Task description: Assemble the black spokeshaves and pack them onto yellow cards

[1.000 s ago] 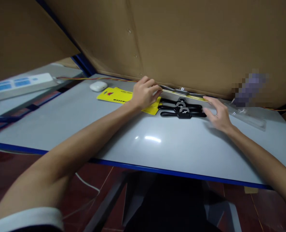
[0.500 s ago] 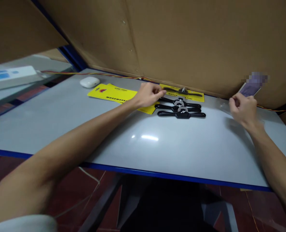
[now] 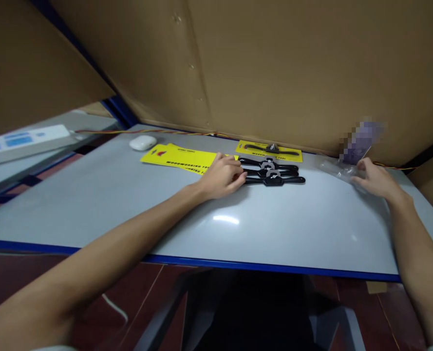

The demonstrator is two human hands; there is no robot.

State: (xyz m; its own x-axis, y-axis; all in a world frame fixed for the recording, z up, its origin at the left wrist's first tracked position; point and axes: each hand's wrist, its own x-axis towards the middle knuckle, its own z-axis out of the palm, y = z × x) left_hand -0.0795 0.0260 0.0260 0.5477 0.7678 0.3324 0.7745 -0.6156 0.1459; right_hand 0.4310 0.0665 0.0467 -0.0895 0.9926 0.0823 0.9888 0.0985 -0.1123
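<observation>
Brown cardboard panels (image 3: pixel 274 63) are seen rising behind and to the left of a pale grey bench (image 3: pixel 267 229) with a blue front edge, and dark red floor tiles are visible below it.

From the head view, the left hand (image 3: pixel 221 176) is laid on the bench with its fingers curled loosely, the fingertips resting against the left ends of the black two-handled tools (image 3: pixel 271 173). Whether a handle is actually pinched cannot be told. These tools are stacked side by side near the far middle of the bench, their handles lying roughly parallel to the back wall. Just behind them, against the cardboard, a packaged tool on a yellow card (image 3: pixel 269 149) is set flat. To the left of the hand, a pile of yellow cards (image 3: pixel 181 157) is spread, partly covered by the knuckles, and a small white case (image 3: pixel 142 142) is placed beyond the pile near the back left corner. A twisted red and yellow wire (image 3: pixel 146 131) is run along the base of the wall.

The right hand (image 3: pixel 375 179) is held half open, well apart from the tools, with its fingertips touching clear plastic packaging (image 3: pixel 335 168) at the far right of the bench. A blurred purple item (image 3: pixel 360 136) is seen just above that plastic. On the neighbouring surface at the left, a white power strip (image 3: pixel 26 139) is laid.
</observation>
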